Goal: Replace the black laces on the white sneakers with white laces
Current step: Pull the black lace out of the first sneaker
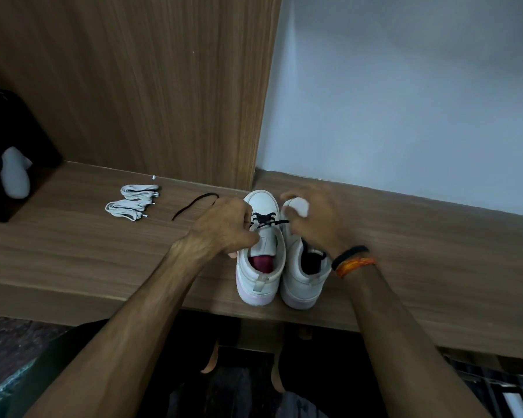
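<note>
Wood-grain brown desk [73,251], set against a wood panel and a pale wall; carries all items.

Pair of white high-top sneakers [261,251], side by side, heels toward the person. Left shoe: black flat lace [264,221] threaded only in the eyelets nearest the toe; upper rows bare. Right shoe: lacing hidden under the right hand; cannot tell.

Left hand [224,226]: fingers curled, grip closed on the black lace at the left shoe's eyelets. Right hand [311,220]: fingertips pinching the same lace's other end.

Loose black lace [194,205], just left of the left grip: one removed, by appearance.

Two bundled white flat laces [133,202], further left, untouched. Judged: removal part-done; all white lacing remains.
</note>
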